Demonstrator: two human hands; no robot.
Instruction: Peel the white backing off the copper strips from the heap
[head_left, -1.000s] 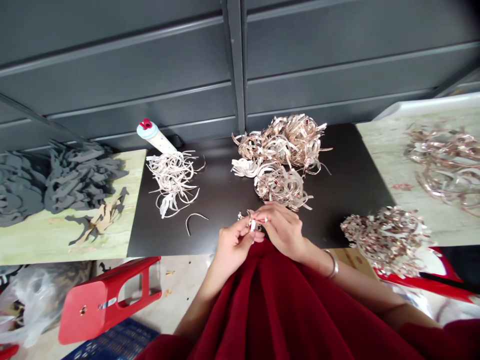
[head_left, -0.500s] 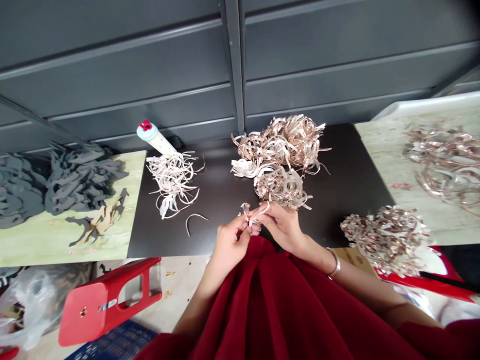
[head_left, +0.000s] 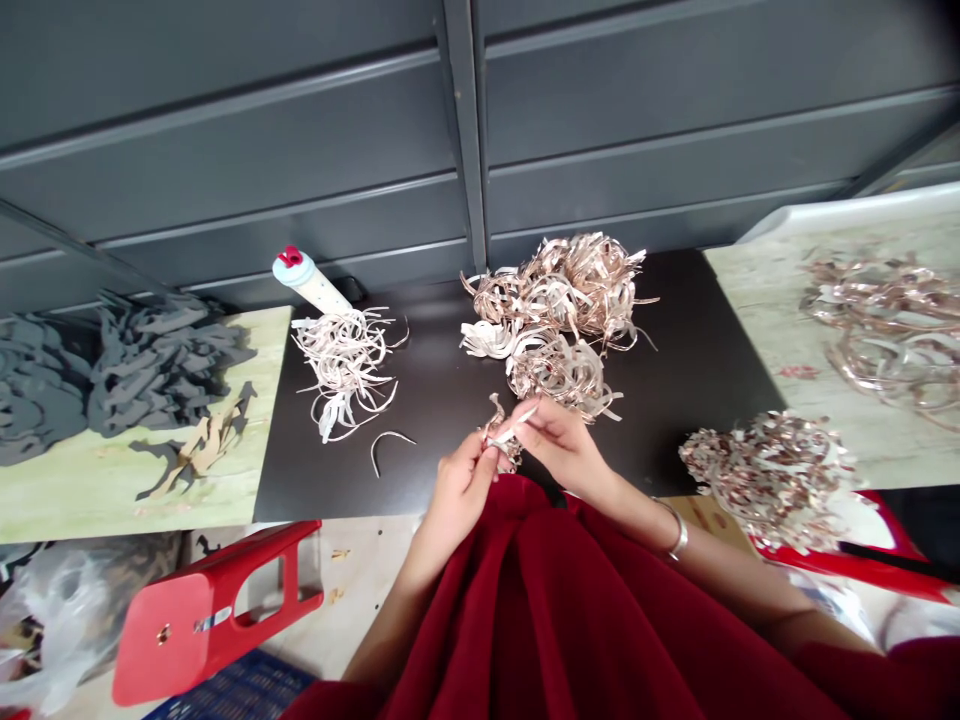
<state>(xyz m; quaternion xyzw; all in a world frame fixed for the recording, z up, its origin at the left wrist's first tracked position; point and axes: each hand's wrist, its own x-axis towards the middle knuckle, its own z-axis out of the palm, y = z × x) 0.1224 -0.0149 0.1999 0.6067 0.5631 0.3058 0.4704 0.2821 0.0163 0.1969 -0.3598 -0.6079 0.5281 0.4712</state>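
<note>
My left hand [head_left: 466, 478] and my right hand [head_left: 559, 438] meet at the front edge of the dark tabletop [head_left: 442, 375]. Pinched between the fingers of both is a pale strip [head_left: 516, 427], one end pointing up past my right fingertips. Some rose-gold bits show just beyond my left fingers; how they join the strip is hidden. Behind my hands lies a heap of rose-gold and white strips [head_left: 562, 375], with a larger heap [head_left: 581, 285] farther back. A pile of thin white strips [head_left: 341, 360] and a single curved strip [head_left: 379, 450] lie to the left.
A pale tumbler with a red top [head_left: 311, 280] stands behind the white pile. Dark grey cut pieces [head_left: 161, 360] cover the left board. A bundle of short rose-gold pieces [head_left: 769, 480] sits at right, above a red stool. Another red stool [head_left: 169, 625] is low left.
The pale strip between my hands has turned from a bent loop to a straighter slant. My right fingers have shifted slightly; the heaps lie as before.
</note>
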